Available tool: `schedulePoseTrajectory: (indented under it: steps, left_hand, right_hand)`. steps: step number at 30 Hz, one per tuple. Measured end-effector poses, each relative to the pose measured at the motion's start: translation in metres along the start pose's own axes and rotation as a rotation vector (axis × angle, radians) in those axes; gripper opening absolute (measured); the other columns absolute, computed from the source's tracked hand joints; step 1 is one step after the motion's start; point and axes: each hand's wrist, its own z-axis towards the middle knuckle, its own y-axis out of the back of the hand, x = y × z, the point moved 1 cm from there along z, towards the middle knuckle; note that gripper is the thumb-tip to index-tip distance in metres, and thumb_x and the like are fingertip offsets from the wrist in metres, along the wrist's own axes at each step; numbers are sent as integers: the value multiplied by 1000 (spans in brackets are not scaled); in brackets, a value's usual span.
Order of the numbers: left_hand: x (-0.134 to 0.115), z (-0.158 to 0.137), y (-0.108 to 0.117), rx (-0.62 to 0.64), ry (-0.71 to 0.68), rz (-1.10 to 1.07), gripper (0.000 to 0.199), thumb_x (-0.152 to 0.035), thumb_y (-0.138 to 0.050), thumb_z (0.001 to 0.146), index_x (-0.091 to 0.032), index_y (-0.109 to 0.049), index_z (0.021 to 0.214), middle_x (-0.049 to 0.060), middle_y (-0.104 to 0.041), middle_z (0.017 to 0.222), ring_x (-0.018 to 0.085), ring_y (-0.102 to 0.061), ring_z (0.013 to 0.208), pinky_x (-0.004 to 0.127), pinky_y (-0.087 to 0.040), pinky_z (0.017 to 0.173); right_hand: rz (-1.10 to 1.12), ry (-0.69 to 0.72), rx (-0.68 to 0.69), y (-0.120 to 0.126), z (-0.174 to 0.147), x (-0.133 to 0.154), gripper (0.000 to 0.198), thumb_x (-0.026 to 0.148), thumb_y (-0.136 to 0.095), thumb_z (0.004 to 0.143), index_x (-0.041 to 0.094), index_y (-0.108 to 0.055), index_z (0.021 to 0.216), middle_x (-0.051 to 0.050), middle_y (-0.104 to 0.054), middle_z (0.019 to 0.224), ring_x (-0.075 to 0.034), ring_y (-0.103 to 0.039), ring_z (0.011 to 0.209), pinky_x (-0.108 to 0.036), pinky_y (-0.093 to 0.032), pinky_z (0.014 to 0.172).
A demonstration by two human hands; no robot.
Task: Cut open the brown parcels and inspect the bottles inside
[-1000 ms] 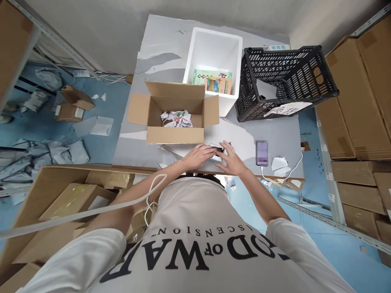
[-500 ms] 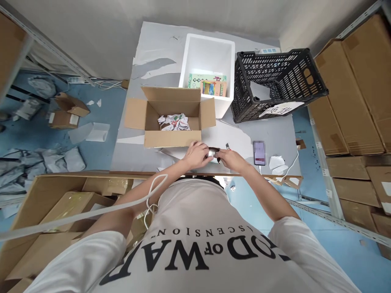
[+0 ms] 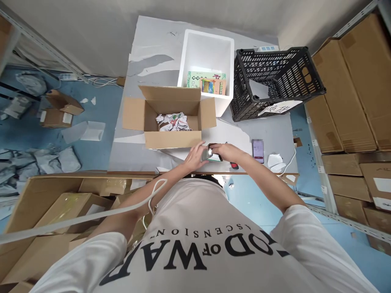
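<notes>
My left hand is closed on the left side of a small dark-and-greenish item at the table's front edge. My right hand bends over its right side, fingertips closed on a small whitish piece. The fingers cover much of the item, so its kind is unclear. Below my right wrist lies a small red-and-black object. Just beyond my left hand stands an open cardboard box with crumpled printed paper inside.
Behind the box is a white foam bin holding colourful printed booklets. A black plastic crate stands to its right. A phone and white paper scraps lie on the right. A pale cable crosses my left arm.
My right hand has shifted and now arches over the item, with a whitish piece at its fingertips. The red-and-black object has come into view. The camera view has moved slightly.
</notes>
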Motion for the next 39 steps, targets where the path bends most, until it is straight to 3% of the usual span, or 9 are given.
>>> schedulePoseTrajectory:
  steps: [5,9,12,18,21,26,31,35,39]
  left_hand:
    - [-6,15,-3,51,101,21,107,-46,-81,68,-15,-20,150,21,-53,138,33,-55,121,46,-33,102]
    - [-9,22,-5,78,117,61,109,-49,-79,68,-14,-18,151,22,-54,137,35,-52,125,45,-30,101]
    - [-9,21,-6,89,123,47,108,-47,-78,67,-15,-18,151,20,-52,139,35,-50,127,44,-28,102]
    - [-13,22,-7,62,163,-12,100,-39,-78,65,-13,-25,147,19,-58,131,34,-52,122,45,-24,102]
    - [-15,23,-6,54,157,-29,97,-41,-76,66,-15,-27,145,18,-58,131,36,-50,122,46,-25,101]
    - [-17,21,-8,34,142,-31,108,-35,-80,62,-12,-20,148,23,-54,134,40,-49,125,50,-23,103]
    - [-20,16,-4,5,128,-125,127,-41,-88,52,-13,-15,151,28,-42,145,44,-40,134,58,-20,108]
    - [-28,8,13,-163,63,-362,139,-54,-89,44,-15,-13,153,28,-22,156,46,-20,145,61,-15,114]
    - [-43,4,34,-387,-56,-870,120,-52,-86,56,-26,-16,150,21,-28,155,36,-40,138,51,-35,110]
  right_hand:
    - [-175,-55,-24,0,9,12,27,13,-48,93,19,-57,118,-12,-63,123,-23,-59,109,-29,-45,76]
    - [-274,-14,-36,-6,17,19,31,9,-44,92,12,-53,123,-16,-64,121,-25,-55,112,-35,-42,87]
    - [-289,37,-12,-6,18,17,36,5,-44,90,11,-50,125,-16,-62,121,-25,-56,110,-36,-41,86]
    - [-164,118,-36,31,-3,13,36,11,-58,81,16,-50,116,-13,-58,118,-23,-56,97,-30,-39,72]
    - [-122,133,-136,59,-22,15,31,20,-63,75,18,-53,105,-10,-59,109,-23,-54,88,-33,-37,73]
    - [59,188,-447,106,-50,16,35,23,-68,66,20,-56,99,-9,-61,104,-27,-52,97,-39,-37,84]
    - [421,215,-697,146,-70,11,34,23,-68,69,22,-60,102,-4,-61,104,-17,-55,83,-31,-45,72]
    - [652,153,-913,167,-68,-3,34,29,-75,70,24,-62,101,-1,-62,100,-14,-57,83,-29,-49,70]
    - [804,81,-1063,176,-45,-18,32,43,-75,72,24,-63,95,-1,-62,94,-18,-61,92,-33,-52,77]
